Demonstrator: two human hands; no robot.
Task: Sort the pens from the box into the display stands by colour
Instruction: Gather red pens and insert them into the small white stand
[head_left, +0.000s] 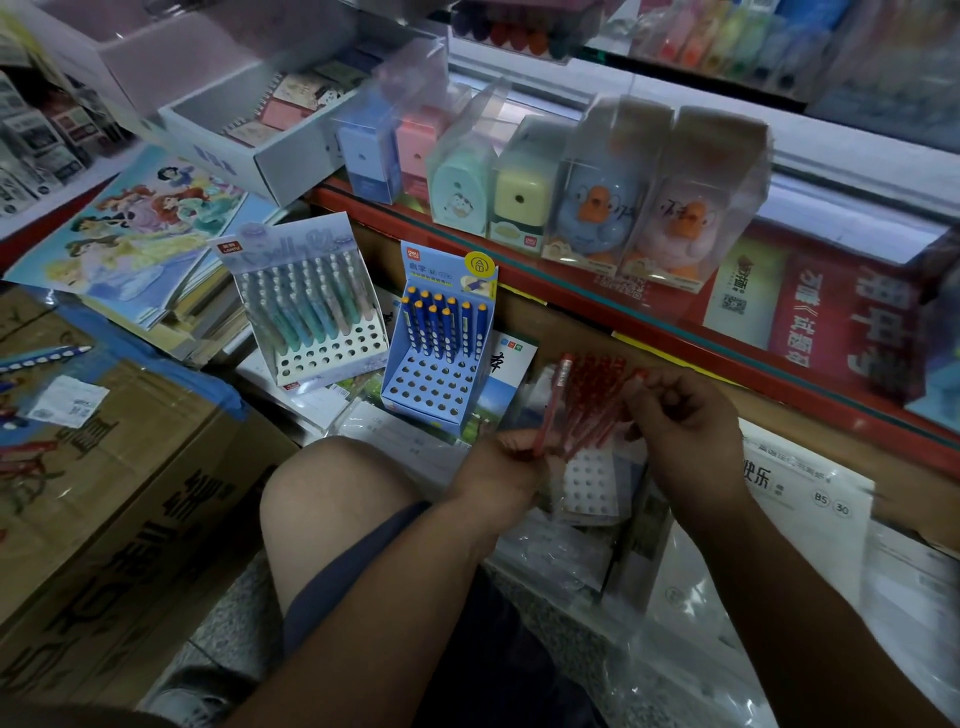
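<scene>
Since everything here turns on getting a red pen into a hole, what matters is how the pen lies to the stand under it. The left hand (501, 460), just right of the frame's centre, pinches one red pen (554, 397) by its lower end. Its long axis runs steeply up and slightly right, with the capped end uppermost. The white stand (592, 480) and its grid of open holes sit directly below and a little right of that grip, between the two hands.

The right hand (683, 415) has its fingers curled at the top ends of a fan of red pens (602, 410). They slant down-left toward the stand. It's too blurred to tell whether they are already in holes or only held.

I'd judge the left hand nearer to the free holes, and its pen needs to tip more upright and drop, tip first.

The blue stand (441, 364) stands near, up and left of the hands, with blue pens (439, 325) in its back rows. It is the wrong colour for this one.
</scene>
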